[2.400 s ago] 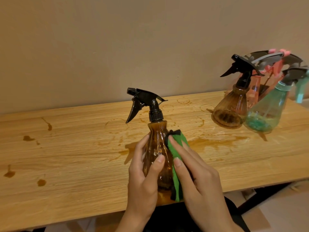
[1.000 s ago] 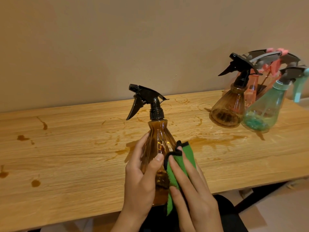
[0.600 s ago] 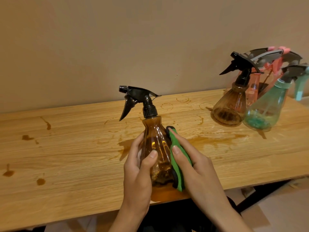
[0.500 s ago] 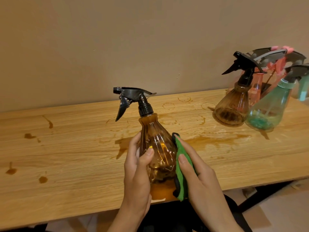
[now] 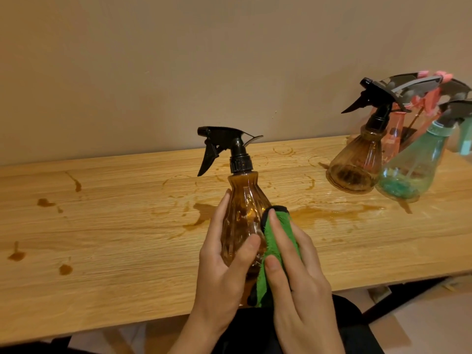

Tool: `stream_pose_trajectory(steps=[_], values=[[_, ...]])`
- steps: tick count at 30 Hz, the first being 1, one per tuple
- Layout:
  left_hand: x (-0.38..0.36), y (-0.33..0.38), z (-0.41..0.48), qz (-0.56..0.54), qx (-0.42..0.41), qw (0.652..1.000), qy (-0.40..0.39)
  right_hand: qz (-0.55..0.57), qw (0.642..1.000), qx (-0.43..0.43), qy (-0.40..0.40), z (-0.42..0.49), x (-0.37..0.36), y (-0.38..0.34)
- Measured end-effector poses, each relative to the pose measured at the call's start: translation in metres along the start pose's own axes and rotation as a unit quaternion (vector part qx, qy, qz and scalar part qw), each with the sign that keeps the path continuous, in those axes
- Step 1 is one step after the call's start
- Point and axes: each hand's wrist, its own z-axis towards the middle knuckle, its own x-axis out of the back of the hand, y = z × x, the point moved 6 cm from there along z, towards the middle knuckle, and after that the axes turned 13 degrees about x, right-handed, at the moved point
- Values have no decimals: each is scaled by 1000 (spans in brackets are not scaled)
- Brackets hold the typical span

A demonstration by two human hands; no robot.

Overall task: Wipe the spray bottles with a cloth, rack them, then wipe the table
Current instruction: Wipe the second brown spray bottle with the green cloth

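**Bottle [image 5: 241, 200] held over the table's [image 5: 115, 226] front edge, cloth [image 5: 268, 241] against its right side.**

Brown drops [image 5: 16, 255] mark the table's left end. Near the middle of the front edge, the left hand [image 5: 224, 272] grips the amber bottle, with fingers and thumb curled round its ribbed body. The bottle stands nearly upright and its black trigger head points left. Its base is hidden, so contact with the table cannot be told. The right hand [image 5: 301, 290] holds the green cloth, index finger and thumb pressing it flat against the bottle's right side. A brown spill [image 5: 332, 213] spreads right of the hands. At the back right corner, three bottles lean together: a second amber bottle [image 5: 357, 164], a pink bottle [image 5: 393, 139] behind it and a teal bottle [image 5: 413, 169] on the right.
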Motion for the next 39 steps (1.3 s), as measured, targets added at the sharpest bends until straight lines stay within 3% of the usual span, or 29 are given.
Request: stream_pose_trajectory(steps=[6,10,14,25,32,39], values=[[-1,6,-2,39,-30,999,21,17,999,19,-36,38,8,6],[1,5,-2,19,-35,998,51,-46,993,76,-77,40,5,-2],[5,0,2,-21,-18,998,59,-80,988,122,-42,8,3,-5],[0,5,1,31,-44,998,32,58,996,30,-67,47,5,4],[-2,6,-3,60,-66,996,32,-5,999,26,-26,4,1,3],[2,7,-2,40,-68,995,53,19,1000,12,-18,-1,1,5]])
